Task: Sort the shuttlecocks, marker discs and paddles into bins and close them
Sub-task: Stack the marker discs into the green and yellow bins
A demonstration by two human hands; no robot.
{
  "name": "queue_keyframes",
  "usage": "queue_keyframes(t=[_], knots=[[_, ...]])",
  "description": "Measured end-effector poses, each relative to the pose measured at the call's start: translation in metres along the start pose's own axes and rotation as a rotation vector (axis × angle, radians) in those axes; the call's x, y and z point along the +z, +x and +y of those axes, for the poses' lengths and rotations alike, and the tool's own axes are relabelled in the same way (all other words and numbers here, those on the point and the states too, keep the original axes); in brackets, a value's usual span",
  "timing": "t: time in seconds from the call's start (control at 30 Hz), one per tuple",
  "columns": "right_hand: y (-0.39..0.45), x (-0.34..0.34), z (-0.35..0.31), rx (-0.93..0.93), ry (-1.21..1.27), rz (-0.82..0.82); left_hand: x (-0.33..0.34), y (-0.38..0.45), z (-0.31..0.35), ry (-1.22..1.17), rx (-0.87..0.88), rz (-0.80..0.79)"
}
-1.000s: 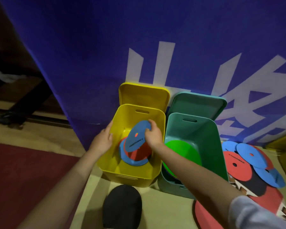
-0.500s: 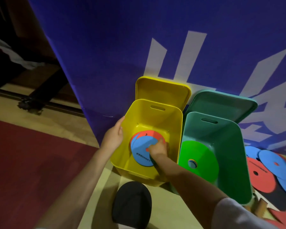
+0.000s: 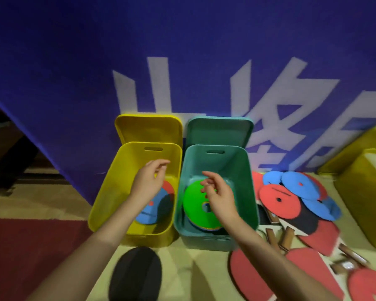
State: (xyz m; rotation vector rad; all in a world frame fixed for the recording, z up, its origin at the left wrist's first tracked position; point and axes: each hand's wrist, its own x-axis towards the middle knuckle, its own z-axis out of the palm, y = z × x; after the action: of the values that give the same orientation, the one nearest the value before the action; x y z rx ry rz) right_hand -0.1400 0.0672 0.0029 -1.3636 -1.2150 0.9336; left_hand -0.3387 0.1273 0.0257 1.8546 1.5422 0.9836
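Head view: blue disc (image 3: 149,210) lies below left hand (image 3: 147,183).

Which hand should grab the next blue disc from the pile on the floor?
Probably the right hand. It is empty, with loose fingers, over the green bin, right beside the disc pile. The left hand hangs over the yellow bin, farther away.
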Motion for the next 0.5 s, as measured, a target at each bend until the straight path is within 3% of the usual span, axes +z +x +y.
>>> queue_keyframes(t=[0.1, 0.27, 0.5], knots=[[-0.004, -0.068, 0.019, 0.056, 0.027, 0.168, 0.057, -0.001, 0.070, -0.220, 0.015, -0.179], [-0.012, -0.182, 0.056, 0.213, 0.064, 0.428, 0.168, -0.002, 0.139, -0.331, -0.057, -0.428], [-0.030, -0.308, 0.123, 0.463, -0.091, 0.628, 0.311, 0.014, 0.166, -0.166, -0.194, -0.577]])
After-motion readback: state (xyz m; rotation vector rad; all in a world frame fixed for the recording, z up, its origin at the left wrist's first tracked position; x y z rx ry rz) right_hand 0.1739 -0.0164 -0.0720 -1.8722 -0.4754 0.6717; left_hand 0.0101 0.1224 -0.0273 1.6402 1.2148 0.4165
